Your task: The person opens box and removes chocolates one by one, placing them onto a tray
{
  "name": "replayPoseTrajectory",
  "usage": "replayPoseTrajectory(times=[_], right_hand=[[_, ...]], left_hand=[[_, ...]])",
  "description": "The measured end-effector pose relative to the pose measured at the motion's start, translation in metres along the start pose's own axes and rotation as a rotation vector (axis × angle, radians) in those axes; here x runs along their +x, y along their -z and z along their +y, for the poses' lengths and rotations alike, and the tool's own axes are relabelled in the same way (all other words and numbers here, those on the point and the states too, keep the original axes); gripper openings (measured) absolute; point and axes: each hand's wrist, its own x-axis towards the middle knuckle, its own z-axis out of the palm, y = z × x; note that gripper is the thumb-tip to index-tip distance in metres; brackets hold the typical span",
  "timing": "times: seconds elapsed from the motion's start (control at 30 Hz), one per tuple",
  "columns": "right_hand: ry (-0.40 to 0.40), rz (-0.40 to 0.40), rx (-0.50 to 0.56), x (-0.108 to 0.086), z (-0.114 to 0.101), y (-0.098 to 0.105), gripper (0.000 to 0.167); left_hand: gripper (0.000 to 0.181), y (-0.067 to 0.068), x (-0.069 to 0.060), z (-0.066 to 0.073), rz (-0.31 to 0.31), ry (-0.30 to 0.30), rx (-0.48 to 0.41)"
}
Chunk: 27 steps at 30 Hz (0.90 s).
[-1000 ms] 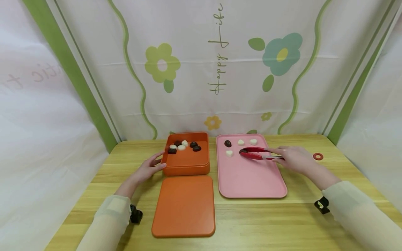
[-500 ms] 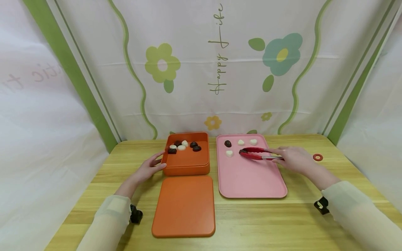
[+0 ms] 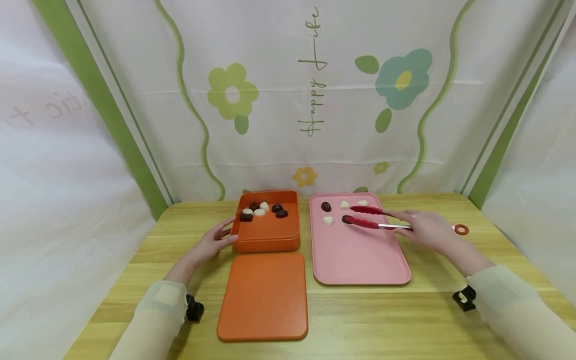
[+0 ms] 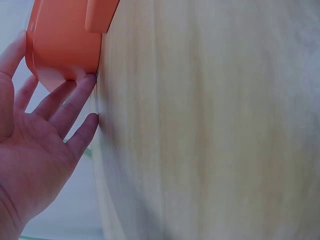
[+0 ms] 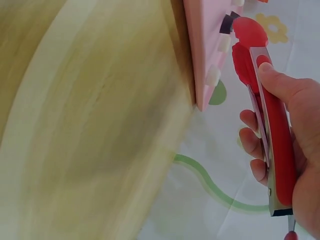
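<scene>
Right of the orange box (image 3: 267,244) your left hand (image 3: 211,244) touches, fingers (image 4: 76,102) extended, your right hand (image 3: 426,229) grips parted red tongs (image 3: 366,223) by a dark piece (image 3: 345,219), a likely pick-up needing a squeeze.

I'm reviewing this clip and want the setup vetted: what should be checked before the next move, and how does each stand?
Right hand grips red tongs: ok.
Tongs closed on the dark piece at their nearer tip: not ok, tips apart.
Nearer tip touching that piece: cannot tell.
Left hand at orange box's side: ok.
Orange lid off box: ok.
Bare space inside box: ok.
</scene>
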Motion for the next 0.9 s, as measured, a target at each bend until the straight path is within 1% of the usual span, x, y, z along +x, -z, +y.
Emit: replayPoseTrajectory(times=[0.13, 0.27, 0.4, 0.57, 0.73, 0.9], right_hand=[[-0.012, 0.029, 0.006, -0.002, -0.001, 0.005, 0.051], [0.008, 0.062, 0.010, 0.000, -0.005, 0.010, 0.052], [0.033, 0.074, 0.013, 0.004, -0.015, 0.017, 0.052], [0.070, 0.078, -0.013, 0.015, -0.029, 0.026, 0.055], [0.139, 0.106, -0.049, 0.028, -0.040, 0.035, 0.060], [0.202, 0.136, -0.058, 0.045, -0.048, 0.042, 0.056]], left_hand=[[0.070, 0.000, -0.001, 0.001, -0.002, 0.002, 0.001], [0.070, 0.000, -0.002, 0.002, -0.001, 0.014, 0.006], [0.070, 0.000, -0.002, 0.004, -0.001, 0.017, 0.009], [0.070, 0.000, -0.002, 0.004, 0.003, 0.012, 0.015], [0.069, 0.000, -0.002, 0.003, 0.002, 0.003, 0.012], [0.069, 0.000, -0.001, 0.001, 0.001, 0.000, 0.005]])
